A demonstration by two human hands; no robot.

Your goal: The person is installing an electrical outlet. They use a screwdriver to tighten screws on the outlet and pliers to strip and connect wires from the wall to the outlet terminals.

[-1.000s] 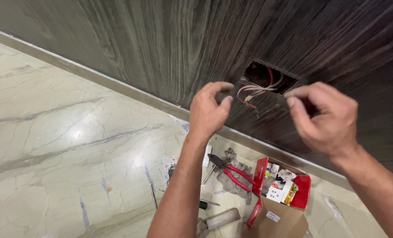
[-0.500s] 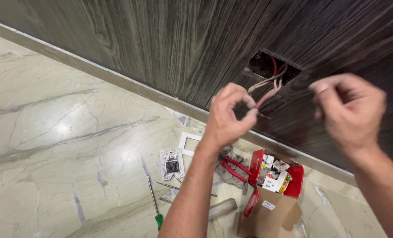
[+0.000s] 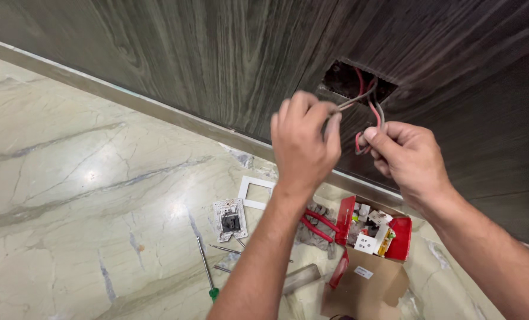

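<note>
Wires [image 3: 368, 109], red and grey, come out of the square hole [image 3: 359, 83] in the dark wooden wall [image 3: 158, 59]. Left of the hole, my left hand [image 3: 303, 142] is closed and pinches a grey wire with its fingertips. Just below the hole, my right hand [image 3: 410, 160] is curled around the red wires. I think it is best to keep each wire apart and pull gently, not sharply. Far below the hole, red pliers [image 3: 318, 222] and a screwdriver [image 3: 206, 272] lie on the floor.

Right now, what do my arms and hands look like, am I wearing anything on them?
Both hands, left and right, are bare: no gloves, rings or watch visible. Both forearms are bare too, with no sleeves in view as far as the frame's edge.
</note>
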